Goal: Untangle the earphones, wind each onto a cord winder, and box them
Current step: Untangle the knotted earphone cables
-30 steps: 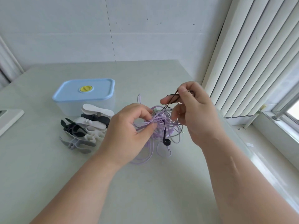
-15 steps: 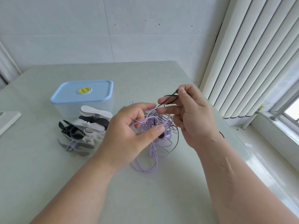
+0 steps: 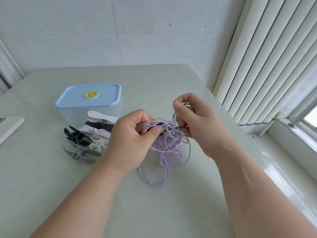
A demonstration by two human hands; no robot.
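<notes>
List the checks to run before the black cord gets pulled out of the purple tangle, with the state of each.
1. Tangle steadied: ok, left hand grips the purple tangle.
2. Strand held: ok, right hand pinches the black cord.
3. Strand free: not ok, the black cord runs into the tangle.
4. Crossing points: cannot tell, the hands hide them.
5. Winders ready: ok, cord winders lie beside the box.
6. Box open: not ok, its lid is on.
</notes>
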